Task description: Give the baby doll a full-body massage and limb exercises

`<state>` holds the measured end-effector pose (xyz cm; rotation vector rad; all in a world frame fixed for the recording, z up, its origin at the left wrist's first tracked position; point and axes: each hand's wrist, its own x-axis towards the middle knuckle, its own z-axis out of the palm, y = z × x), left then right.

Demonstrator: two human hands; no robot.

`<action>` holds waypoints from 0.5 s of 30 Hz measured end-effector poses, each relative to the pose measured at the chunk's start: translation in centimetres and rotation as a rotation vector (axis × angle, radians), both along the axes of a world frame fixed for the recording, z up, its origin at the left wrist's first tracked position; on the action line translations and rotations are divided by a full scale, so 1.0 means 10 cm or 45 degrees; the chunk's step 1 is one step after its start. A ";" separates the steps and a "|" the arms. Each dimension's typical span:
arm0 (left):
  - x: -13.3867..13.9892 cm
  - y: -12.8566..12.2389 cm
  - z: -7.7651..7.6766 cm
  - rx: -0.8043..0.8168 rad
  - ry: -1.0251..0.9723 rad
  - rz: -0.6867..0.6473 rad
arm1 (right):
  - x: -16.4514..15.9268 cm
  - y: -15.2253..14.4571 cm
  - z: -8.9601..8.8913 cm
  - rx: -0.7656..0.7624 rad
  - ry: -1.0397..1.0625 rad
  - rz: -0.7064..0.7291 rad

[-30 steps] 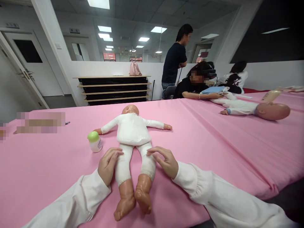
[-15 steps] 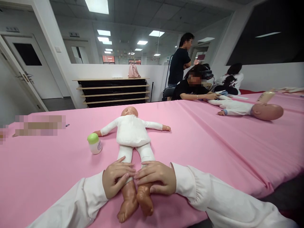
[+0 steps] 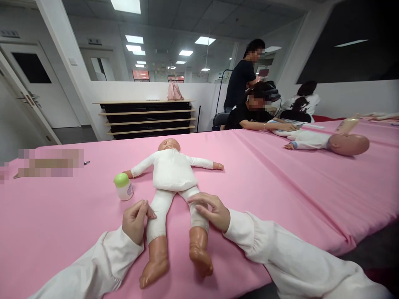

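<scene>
A baby doll (image 3: pixel 174 170) in a white cloth suit lies on its back with its arms spread, its legs apart and its brown feet toward me. My left hand (image 3: pixel 136 220) is closed, with curled fingers and its fingertips against the outer side of the doll's leg on the left. Nothing shows in that hand. Over the thigh and knee of the other leg rests my right hand (image 3: pixel 213 209), open, fingers extended and thumb apart. A small jar with a green lid (image 3: pixel 124 187) stands on the pink cloth beside the doll's hand, near my left hand.
Pink cloth (image 3: pixel 268 195) covers the table. At the right lies another doll (image 3: pixel 314 140), with a lotion bottle (image 3: pixel 348 123) behind it. A seated person (image 3: pixel 249 112) reaches toward that doll; another person (image 3: pixel 240 83) stands behind. A blurred-out item (image 3: pixel 50 163) lies at the left.
The doll's legs have moved apart. My left hand has gone left and its fingers have curled. My right hand has shifted right and up the leg.
</scene>
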<state>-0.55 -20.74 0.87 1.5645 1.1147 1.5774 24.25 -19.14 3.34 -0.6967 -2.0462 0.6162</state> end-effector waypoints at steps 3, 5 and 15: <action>-0.01 0.05 0.01 -0.001 0.146 0.136 | 0.01 0.03 0.00 0.146 -0.365 0.039; -0.01 0.10 0.01 0.046 0.291 0.166 | 0.01 0.05 -0.02 0.161 -0.536 0.082; 0.03 0.01 0.20 0.571 0.883 -0.079 | 0.03 0.12 0.12 -0.298 -0.040 0.204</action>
